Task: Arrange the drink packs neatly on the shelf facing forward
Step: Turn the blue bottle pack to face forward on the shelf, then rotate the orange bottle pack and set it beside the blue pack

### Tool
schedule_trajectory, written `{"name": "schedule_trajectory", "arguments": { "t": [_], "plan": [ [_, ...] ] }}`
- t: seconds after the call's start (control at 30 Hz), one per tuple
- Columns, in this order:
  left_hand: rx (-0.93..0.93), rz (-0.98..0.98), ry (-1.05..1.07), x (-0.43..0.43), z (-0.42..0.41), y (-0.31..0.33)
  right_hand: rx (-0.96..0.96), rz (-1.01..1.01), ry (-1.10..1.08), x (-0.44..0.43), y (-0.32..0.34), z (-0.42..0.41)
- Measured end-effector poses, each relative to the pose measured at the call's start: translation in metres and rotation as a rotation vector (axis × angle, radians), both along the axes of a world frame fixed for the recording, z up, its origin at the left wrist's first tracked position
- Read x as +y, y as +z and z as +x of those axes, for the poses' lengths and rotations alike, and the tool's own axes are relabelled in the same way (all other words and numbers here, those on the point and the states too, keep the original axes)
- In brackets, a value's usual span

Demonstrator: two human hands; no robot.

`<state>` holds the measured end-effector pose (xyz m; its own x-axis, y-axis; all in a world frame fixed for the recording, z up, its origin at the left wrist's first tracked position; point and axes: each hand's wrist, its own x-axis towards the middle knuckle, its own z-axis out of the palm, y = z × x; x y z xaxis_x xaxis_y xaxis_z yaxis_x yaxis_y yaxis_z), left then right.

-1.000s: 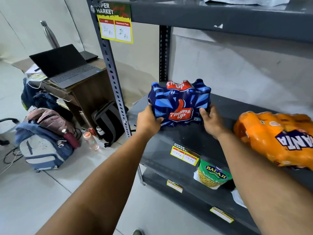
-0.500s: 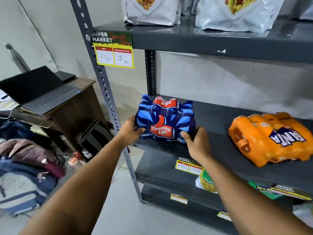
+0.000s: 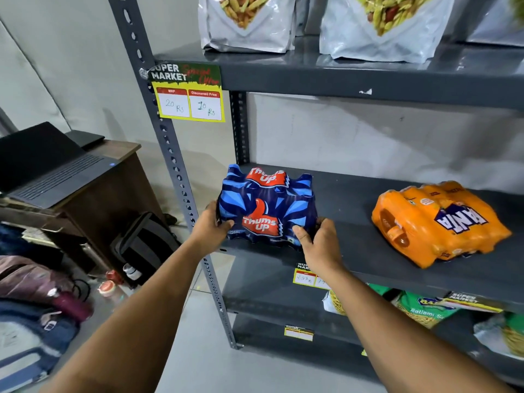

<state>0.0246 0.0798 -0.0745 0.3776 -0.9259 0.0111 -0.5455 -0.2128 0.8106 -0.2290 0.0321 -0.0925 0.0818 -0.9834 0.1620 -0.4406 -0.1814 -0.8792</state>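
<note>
While gripped from both sides, blue Thums Up pack [image 3: 266,207] sits at front left corner of middle shelf [image 3: 354,245], upright, red logo facing forward. Left hand [image 3: 211,226] clamped on pack's left side, thumb over front face, remaining fingers wrapped behind and out of sight. Right hand [image 3: 319,242] clamped on lower right corner, thumb pressed against front, other fingers curled round the side. Whether pack's base rests fully on shelf or hangs just above front edge: cannot tell. Orange Fanta pack [image 3: 438,222] lying tipped on its side toward right end of same shelf, well apart from blue pack, lettering upside down and askew. Yellow price tag [image 3: 304,276] stuck on shelf's front edge, partly hidden behind right wrist. Silver snack bags [image 3: 246,24] standing along upper shelf [image 3: 368,80]; supermarket offer sign [image 3: 188,93] fixed at its left corner. Green snack packets [image 3: 419,310] on lower shelf.
</note>
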Motion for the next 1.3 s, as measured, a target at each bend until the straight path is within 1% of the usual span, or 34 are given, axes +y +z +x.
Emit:
{"name": "schedule_trajectory", "arguments": {
  "t": [0.57,0.73,0.8,0.87,0.9,1.0,1.1,1.13,1.17,1.23,1.3],
  "plan": [
    [-0.063,0.033,0.037,0.007,-0.003,-0.003,0.031,-0.002,0.011,0.002,0.000,-0.002],
    [-0.086,0.070,0.021,0.017,-0.006,0.010,0.042,0.012,0.041,0.002,0.002,-0.005],
    [-0.068,0.014,0.053,0.022,-0.011,0.022,0.096,0.015,0.116,-0.004,0.008,-0.011],
    [-0.024,-0.100,0.153,0.029,-0.027,0.044,0.181,-0.032,0.188,-0.013,0.019,-0.025],
    [-0.058,-0.154,0.206,0.030,-0.039,0.056,0.223,-0.063,0.203,-0.018,0.028,-0.037],
    [-0.326,-0.291,0.278,0.025,-0.072,0.097,0.378,-0.167,0.237,-0.038,0.066,-0.076],
    [-0.590,-0.324,0.239,0.002,-0.108,0.127,0.579,-0.367,0.259,-0.070,0.098,-0.123],
    [-0.671,-0.321,0.222,-0.007,-0.119,0.134,0.632,-0.404,0.248,-0.081,0.105,-0.137],
    [-0.735,-0.321,0.201,-0.017,-0.137,0.137,0.683,-0.414,0.232,-0.091,0.110,-0.156],
    [-0.798,-0.311,0.160,-0.034,-0.172,0.139,0.803,-0.372,0.195,-0.110,0.115,-0.190],
    [-0.764,-0.270,0.110,-0.047,-0.210,0.135,0.875,-0.283,0.134,-0.122,0.116,-0.222]
  ]
}}
